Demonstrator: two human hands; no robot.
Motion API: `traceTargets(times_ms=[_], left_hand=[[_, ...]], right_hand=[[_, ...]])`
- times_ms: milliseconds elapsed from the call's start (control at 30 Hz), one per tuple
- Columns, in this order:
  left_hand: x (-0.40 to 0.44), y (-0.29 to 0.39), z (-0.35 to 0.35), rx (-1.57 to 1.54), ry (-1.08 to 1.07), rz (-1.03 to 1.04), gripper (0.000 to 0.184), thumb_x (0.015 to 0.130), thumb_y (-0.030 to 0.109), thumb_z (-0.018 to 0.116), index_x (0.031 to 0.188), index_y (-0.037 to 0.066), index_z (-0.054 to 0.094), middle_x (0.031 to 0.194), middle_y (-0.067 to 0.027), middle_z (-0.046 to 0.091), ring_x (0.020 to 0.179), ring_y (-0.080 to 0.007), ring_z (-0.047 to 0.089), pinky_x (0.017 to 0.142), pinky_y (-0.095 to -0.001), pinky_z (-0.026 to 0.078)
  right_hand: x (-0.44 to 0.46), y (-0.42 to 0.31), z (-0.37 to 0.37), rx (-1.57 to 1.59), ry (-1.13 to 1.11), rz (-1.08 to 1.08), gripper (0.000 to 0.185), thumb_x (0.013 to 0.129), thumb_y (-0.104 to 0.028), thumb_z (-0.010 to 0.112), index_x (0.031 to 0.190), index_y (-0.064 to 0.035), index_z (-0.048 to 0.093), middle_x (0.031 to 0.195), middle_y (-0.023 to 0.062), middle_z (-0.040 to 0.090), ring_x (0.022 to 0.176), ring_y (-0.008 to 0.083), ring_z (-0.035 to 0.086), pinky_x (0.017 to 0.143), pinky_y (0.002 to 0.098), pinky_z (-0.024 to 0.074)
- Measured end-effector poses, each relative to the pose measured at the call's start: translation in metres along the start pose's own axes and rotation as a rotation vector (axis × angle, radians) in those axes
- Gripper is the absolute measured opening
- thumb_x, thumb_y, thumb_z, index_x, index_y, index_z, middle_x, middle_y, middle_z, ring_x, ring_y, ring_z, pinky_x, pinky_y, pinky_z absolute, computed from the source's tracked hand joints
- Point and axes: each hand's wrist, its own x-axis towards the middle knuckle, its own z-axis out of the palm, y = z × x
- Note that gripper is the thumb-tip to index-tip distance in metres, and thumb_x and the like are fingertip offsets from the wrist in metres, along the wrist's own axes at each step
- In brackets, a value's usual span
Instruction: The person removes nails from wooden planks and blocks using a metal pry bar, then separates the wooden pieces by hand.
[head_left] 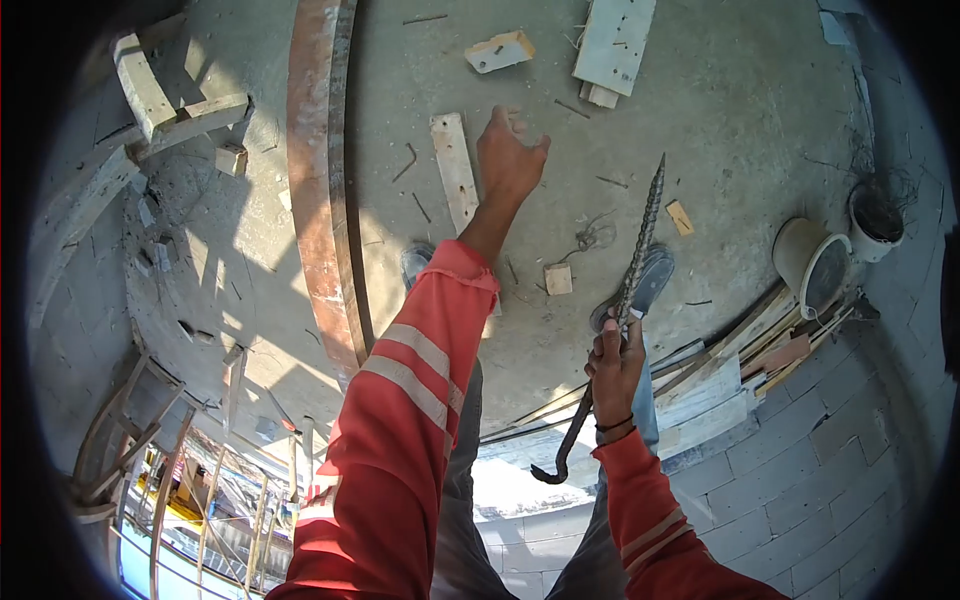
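My right hand [615,370] is wrapped round a pry bar [641,240] that looks made of ribbed rebar. Its pointed end aims up and away from me, and its hooked end [560,470] hangs below the hand. My left hand [511,160] reaches forward over the floor, thumb apart from partly bent fingers, with nothing visible in it. Just left of that hand lies a pale narrow board [455,170] with nail holes. A short wood block with a nail [500,52] lies beyond the fingers. To their upper right is a wider pale board [614,45].
A long reddish-brown beam [318,200] crosses the floor on my left. Loose nails [405,162] and a small wood block [558,279] lie about my feet. Two buckets [812,265] stand at right, near stacked planks [720,390] along a block wall. Timber pieces [145,85] lie far left.
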Motion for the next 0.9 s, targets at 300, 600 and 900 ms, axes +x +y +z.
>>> traceTargets(times_ms=[300, 600, 900], left_hand=[[0.082, 0.084, 0.083, -0.087, -0.24, -0.223, 0.076, 0.083, 0.042, 0.082, 0.134, -0.008, 0.055, 0.121, -0.0206, 0.071, 0.11, -0.0293, 0.069, 0.092, -0.0399, 0.055], [0.015, 0.069, 0.095, -0.294, -0.032, -0.143, 0.036, 0.094, 0.025, 0.069, 0.112, -0.004, 0.058, 0.109, -0.0201, 0.068, 0.099, -0.0281, 0.064, 0.089, -0.0398, 0.05], [-0.142, 0.009, 0.017, -0.523, -0.016, -0.31, 0.032, 0.099, 0.023, 0.057, 0.116, -0.004, 0.057, 0.104, -0.0133, 0.066, 0.097, -0.0216, 0.059, 0.089, -0.0372, 0.049]], right_hand=[[0.0, 0.043, -0.041, 0.074, 0.001, 0.06, 0.017, 0.105, -0.021, 0.057, 0.11, -0.008, 0.047, 0.07, -0.0043, 0.044, 0.055, 0.0041, 0.04, 0.048, 0.0224, 0.0354], [0.044, 0.095, -0.068, -0.171, 0.017, -0.032, 0.025, 0.103, -0.011, 0.055, 0.123, 0.0005, 0.045, 0.089, 0.007, 0.056, 0.07, 0.0128, 0.058, 0.063, 0.0278, 0.052], [0.106, 0.163, -0.054, -0.44, 0.053, -0.155, 0.028, 0.096, -0.008, 0.061, 0.122, -0.0033, 0.051, 0.093, 0.0211, 0.068, 0.089, 0.0353, 0.071, 0.078, 0.0471, 0.0518]])
